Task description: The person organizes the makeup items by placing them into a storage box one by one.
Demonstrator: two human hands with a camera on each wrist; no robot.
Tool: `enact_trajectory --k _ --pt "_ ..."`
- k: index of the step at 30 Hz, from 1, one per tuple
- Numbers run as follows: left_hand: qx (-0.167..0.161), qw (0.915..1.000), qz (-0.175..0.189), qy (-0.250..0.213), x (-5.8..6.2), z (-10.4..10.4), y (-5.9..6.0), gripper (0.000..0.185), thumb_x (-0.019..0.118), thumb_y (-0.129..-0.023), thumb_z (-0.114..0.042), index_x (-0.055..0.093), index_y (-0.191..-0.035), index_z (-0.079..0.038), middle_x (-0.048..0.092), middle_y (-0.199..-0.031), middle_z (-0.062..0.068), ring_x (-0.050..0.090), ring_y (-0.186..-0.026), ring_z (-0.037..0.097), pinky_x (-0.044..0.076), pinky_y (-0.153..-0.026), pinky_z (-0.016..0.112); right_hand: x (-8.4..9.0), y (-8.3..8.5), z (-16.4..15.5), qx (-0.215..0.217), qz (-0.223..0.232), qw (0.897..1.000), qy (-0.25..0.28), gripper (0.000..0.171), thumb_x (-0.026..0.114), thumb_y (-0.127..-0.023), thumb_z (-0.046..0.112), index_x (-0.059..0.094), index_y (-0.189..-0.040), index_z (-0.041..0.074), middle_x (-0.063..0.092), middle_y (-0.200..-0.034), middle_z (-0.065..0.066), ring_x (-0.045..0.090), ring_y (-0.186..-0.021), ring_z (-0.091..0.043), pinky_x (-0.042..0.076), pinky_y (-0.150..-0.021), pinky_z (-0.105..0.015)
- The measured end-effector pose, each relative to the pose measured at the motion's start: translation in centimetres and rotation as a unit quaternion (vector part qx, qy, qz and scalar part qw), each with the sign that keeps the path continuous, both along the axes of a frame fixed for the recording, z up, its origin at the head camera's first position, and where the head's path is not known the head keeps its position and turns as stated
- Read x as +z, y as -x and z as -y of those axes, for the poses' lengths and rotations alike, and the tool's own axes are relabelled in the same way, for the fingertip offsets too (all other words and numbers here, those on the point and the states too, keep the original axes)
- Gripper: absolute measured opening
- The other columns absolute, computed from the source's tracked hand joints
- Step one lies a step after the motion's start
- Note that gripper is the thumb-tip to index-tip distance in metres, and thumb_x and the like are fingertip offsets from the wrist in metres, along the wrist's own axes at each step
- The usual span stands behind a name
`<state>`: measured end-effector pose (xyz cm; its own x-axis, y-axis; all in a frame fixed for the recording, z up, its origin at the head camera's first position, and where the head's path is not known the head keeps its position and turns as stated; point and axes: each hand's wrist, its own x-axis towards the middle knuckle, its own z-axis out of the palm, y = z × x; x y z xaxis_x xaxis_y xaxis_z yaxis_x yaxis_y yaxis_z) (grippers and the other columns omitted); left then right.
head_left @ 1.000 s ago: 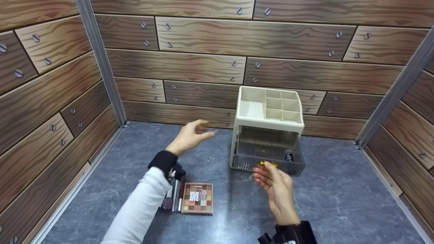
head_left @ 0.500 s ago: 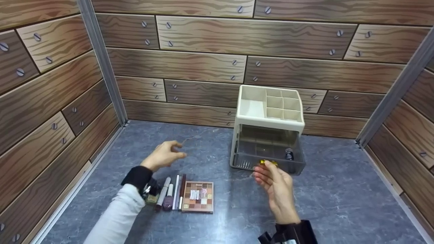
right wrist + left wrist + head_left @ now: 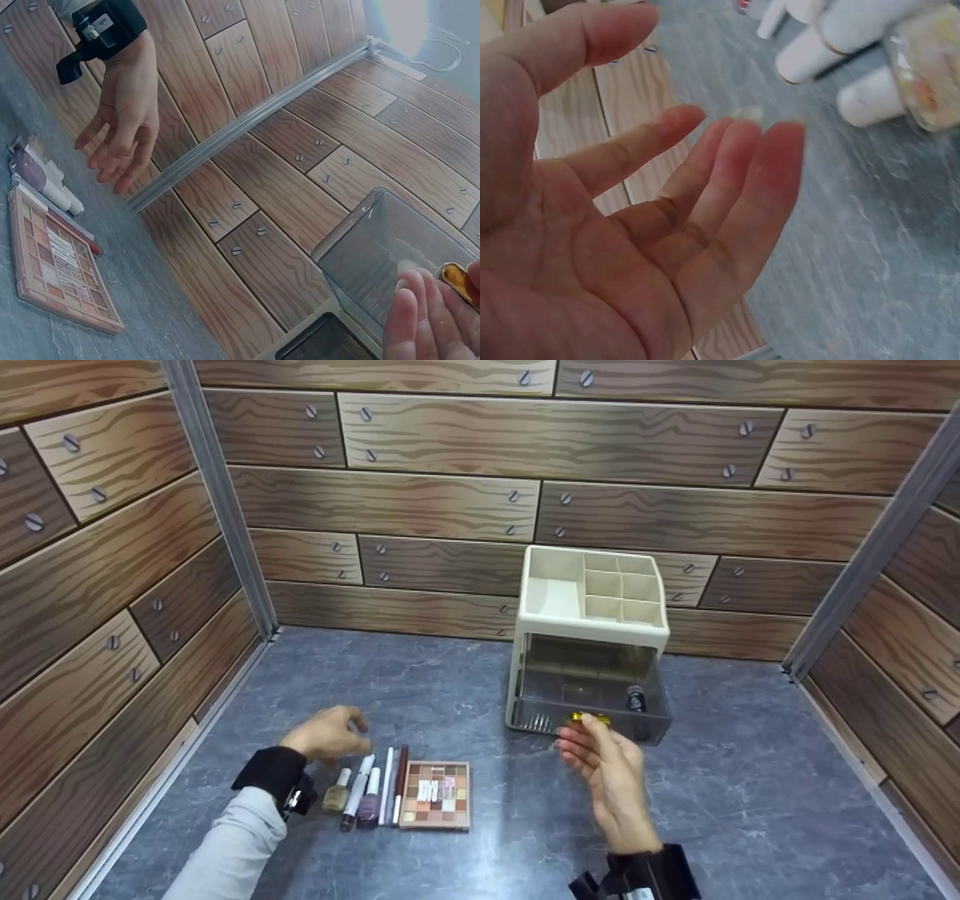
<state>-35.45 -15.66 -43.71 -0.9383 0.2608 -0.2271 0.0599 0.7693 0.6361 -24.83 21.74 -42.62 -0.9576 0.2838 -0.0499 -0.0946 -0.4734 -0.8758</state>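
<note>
While the right hand stays out of the cosmetics row, its fingertips pinch the small gold knob on the front of the clear drawer, thumb & forefinger curled on it. The drawer is pulled partway out of the cream organiser, so its inside is open from above. A small dark bottle already stands in the drawer's right part.

The left hand hangs just above the far end of the row of cosmetics, w/ fingers loosely spread and slightly bent, holding nothing; the left wrist view shows a bare palm. Nearest to it are the nail polish bottle and the white-capped tube, then the thin pencils and the eyeshadow palette.

All lie side by side on the grey tabletop, parallel, near the person's edge, so each can be picked singly. The organiser's top compartments look bare. Wood-print panels w/ screws wall in the table on three sides.
</note>
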Motion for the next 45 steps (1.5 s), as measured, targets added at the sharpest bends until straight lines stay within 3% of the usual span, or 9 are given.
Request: enact_trajectory --k 6,13,20,27,36,40,45 --pt "-0.022 0.9967 -0.023 0.075 -1.1 0.5 -0.8 0.037 0.077 -0.069 -0.019 0.062 -0.100 -0.005 0.062 -0.094 0.010 0.056 -0.078 0.023 0.047 -0.063 0.034 -0.1 -0.1 0.2 0.006 -0.003 1.000 0.005 0.020 0.064 -0.092 0.021 0.068 -0.089 0.001 0.072 -0.079 -0.013 0.069 -0.067 -0.019 0.057 -0.063 -0.027" --pt "0.001 0.9891 -0.055 0.136 -2.1 1.1 -1.3 0.028 0.078 -0.064 -0.021 0.059 -0.079 -0.007 0.058 -0.078 0.006 0.054 -0.074 0.024 0.046 -0.063 0.036 -0.3 -0.2 0.5 0.008 -0.005 1.000 0.006 0.020 0.064 -0.092 0.020 0.068 -0.089 0.001 0.072 -0.079 -0.013 0.069 -0.067 -0.019 0.058 -0.063 -0.027" --pt "0.011 0.9870 -0.023 0.159 -3.0 1.5 -1.6 0.036 0.079 -0.065 -0.029 0.058 -0.085 -0.006 0.058 -0.083 0.007 0.055 -0.077 0.025 0.046 -0.065 0.038 -0.5 -0.2 0.5 0.010 -0.007 1.000 0.011 0.019 0.062 -0.093 0.018 0.068 -0.089 0.001 0.072 -0.079 -0.013 0.069 -0.066 -0.019 0.057 -0.062 -0.026" --pt "0.009 0.9924 -0.007 0.122 -3.5 1.7 -1.8 0.041 0.077 -0.067 -0.031 0.059 -0.090 -0.003 0.059 -0.087 0.008 0.055 -0.079 0.024 0.048 -0.068 0.037 -0.3 -0.2 0.3 0.005 -0.015 1.000 -0.001 0.021 0.063 -0.093 0.020 0.067 -0.093 -0.001 0.071 -0.080 -0.012 0.069 -0.067 -0.019 0.057 -0.062 -0.026" --pt "0.045 0.9964 -0.023 0.068 -4.1 1.5 -1.8 0.035 0.085 -0.067 -0.026 0.056 -0.072 -0.007 0.054 -0.072 0.003 0.051 -0.065 0.019 0.040 -0.054 0.028 -0.1 -0.1 0.1 0.004 -0.014 1.000 0.002 0.018 0.062 -0.093 0.019 0.068 -0.092 0.003 0.072 -0.079 -0.011 0.069 -0.066 -0.018 0.057 -0.061 -0.025" --pt "0.056 0.9978 -0.019 0.031 -4.5 1.7 -1.9 0.033 0.085 -0.068 -0.023 0.055 -0.066 -0.009 0.051 -0.065 0.000 0.047 -0.058 0.015 0.037 -0.049 0.025 -0.1 -0.1 0.1 0.002 -0.013 1.000 0.003 0.017 0.062 -0.094 0.018 0.068 -0.092 0.003 0.072 -0.079 -0.011 0.069 -0.066 -0.018 0.057 -0.061 -0.025" --pt "0.066 0.9972 -0.002 -0.035 -5.0 2.5 -2.1 0.027 0.084 -0.070 -0.017 0.060 -0.074 -0.005 0.055 -0.072 0.003 0.052 -0.063 0.016 0.045 -0.052 0.026 -0.1 -0.1 0.1 0.004 -0.011 1.000 0.003 0.017 0.063 -0.093 0.019 0.068 -0.093 0.003 0.072 -0.079 -0.011 0.069 -0.066 -0.018 0.057 -0.062 -0.026"
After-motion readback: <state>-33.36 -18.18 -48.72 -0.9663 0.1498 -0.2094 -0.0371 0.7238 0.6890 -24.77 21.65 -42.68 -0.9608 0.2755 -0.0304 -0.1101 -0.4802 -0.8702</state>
